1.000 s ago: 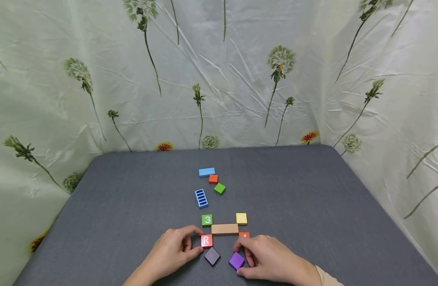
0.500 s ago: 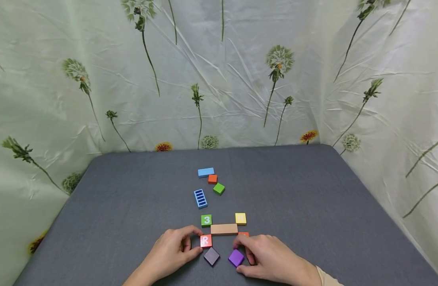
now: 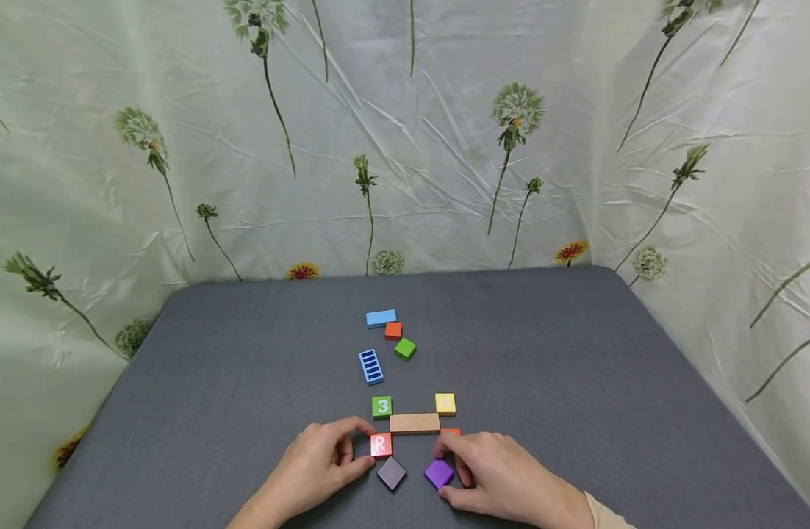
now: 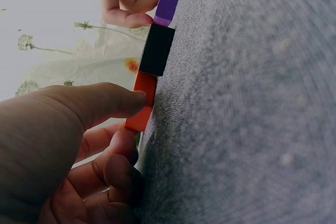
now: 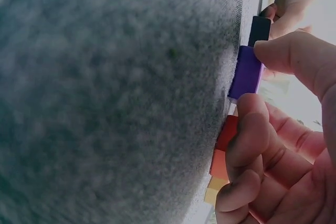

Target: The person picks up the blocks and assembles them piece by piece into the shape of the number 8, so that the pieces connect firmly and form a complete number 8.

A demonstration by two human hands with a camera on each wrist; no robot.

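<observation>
My left hand (image 3: 322, 466) pinches the red block marked R (image 3: 381, 445) between thumb and index finger; it lies flat on the grey cloth. A dark grey block (image 3: 392, 474), turned cornerwise, sits just in front of it. To the right, my right hand (image 3: 494, 474) holds a purple block (image 3: 439, 474) by thumb and index finger, also cornerwise and low on the cloth. In the right wrist view the thumb touches one end of the purple block (image 5: 247, 72). Partly hidden behind that hand is another red block (image 3: 450, 433).
A wooden bar (image 3: 414, 424) links the group, with a green 3 block (image 3: 381, 408) and a yellow block (image 3: 445, 404) at its far corners. Farther back lie a striped blue block (image 3: 371, 366), a green block (image 3: 405, 349), a red-orange block (image 3: 393, 331) and a light blue bar (image 3: 381, 319).
The purple block, in my right hand's fingers, has slid slightly away from me and a touch to the right. My left hand stays on the red R block.
</observation>
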